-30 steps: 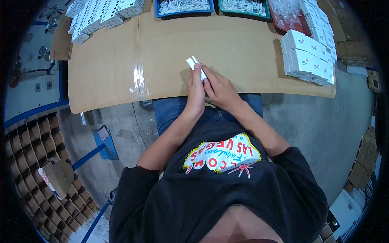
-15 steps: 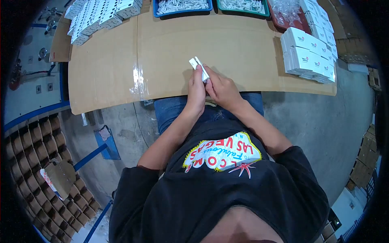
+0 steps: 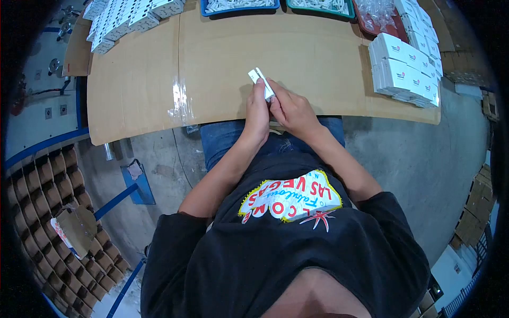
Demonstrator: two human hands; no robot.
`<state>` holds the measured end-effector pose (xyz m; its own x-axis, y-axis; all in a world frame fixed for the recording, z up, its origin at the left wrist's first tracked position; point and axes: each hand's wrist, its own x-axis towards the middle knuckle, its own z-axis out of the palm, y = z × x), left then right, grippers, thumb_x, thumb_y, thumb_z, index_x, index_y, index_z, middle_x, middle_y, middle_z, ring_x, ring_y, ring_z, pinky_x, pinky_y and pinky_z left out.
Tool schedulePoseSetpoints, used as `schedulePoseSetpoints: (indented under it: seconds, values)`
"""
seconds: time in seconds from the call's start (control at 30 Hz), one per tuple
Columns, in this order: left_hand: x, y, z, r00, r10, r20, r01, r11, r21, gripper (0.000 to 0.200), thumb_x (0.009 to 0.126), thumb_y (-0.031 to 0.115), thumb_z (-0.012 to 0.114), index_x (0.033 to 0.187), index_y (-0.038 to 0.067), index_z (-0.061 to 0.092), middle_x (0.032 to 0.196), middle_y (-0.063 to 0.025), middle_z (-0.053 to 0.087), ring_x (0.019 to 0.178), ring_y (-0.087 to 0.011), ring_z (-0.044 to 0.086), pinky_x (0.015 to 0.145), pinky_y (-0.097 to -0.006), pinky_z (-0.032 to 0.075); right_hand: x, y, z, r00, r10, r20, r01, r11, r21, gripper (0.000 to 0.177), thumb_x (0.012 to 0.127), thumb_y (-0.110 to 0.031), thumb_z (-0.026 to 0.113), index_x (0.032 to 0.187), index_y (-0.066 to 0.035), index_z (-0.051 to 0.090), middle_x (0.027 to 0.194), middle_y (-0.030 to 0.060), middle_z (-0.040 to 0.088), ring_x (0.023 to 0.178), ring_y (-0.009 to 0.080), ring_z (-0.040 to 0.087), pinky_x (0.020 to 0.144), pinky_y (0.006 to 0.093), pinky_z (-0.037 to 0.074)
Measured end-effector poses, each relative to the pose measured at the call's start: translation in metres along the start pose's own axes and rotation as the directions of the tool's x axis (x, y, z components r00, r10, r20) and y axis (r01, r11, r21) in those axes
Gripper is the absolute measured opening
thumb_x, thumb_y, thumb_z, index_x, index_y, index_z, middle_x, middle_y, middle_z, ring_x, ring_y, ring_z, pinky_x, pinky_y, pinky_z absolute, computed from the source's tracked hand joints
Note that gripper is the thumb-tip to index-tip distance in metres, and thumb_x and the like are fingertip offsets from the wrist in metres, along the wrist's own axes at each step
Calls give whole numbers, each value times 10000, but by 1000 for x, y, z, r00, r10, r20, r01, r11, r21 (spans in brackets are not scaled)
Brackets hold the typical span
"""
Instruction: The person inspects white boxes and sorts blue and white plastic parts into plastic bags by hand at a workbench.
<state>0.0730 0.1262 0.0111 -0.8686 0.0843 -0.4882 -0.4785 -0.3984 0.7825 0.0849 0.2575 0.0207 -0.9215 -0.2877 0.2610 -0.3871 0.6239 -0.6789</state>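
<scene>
Both of my hands meet close over the near edge of the cardboard-covered table (image 3: pixel 222 58), around a small white box (image 3: pixel 269 92). My left hand (image 3: pixel 257 117) grips its left side, with the thumb lying along the top. On the other side, my right hand (image 3: pixel 292 112) has its fingers wrapped at the lower right of the box. A narrow white strip stands up along the box's far end, beside a flap-like piece with small dark marks. The lower part of the box is hidden by my fingers.
White boxes with dark marks (image 3: pixel 130 16) are stacked at the far left. A blue tray (image 3: pixel 241 12) and a green tray (image 3: pixel 323 15) hold many small white pieces. A reddish tray (image 3: pixel 398 33) carries clear plastic bags, beside stacked white boxes with red logos (image 3: pixel 405 77).
The view has shifted slightly, and the small white box sits a little higher in it. Both hands keep their hold on it, with little change in their fingers.
</scene>
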Motion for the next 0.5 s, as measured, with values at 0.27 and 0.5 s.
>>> schedulePoseSetpoints:
  seconds: [0.27, 0.5]
  values:
    - [-8, 22, 1, 993, 110, 43, -107, 992, -73, 467, 1034, 343, 455, 1415, 75, 466, 1187, -87, 609, 1075, -175, 614, 875, -329, 516, 11, -3, -6, 951, 310, 6, -209, 624, 753, 359, 1028, -149, 600, 1351, 7, 590, 1197, 102, 702, 1078, 172, 660, 927, 314, 532]
    - [-13, 32, 4, 872, 437, 219, -443, 896, -27, 795, 859, 131, 557, 1591, 74, 251, 1429, -211, 489, 1344, -301, 510, 1140, -431, 389, 18, 3, -33, 868, 497, 9, -329, 562, 759, 242, 1067, -200, 554, 1103, 9, 671, 1108, 96, 721, 1029, 153, 679, 873, 303, 565]
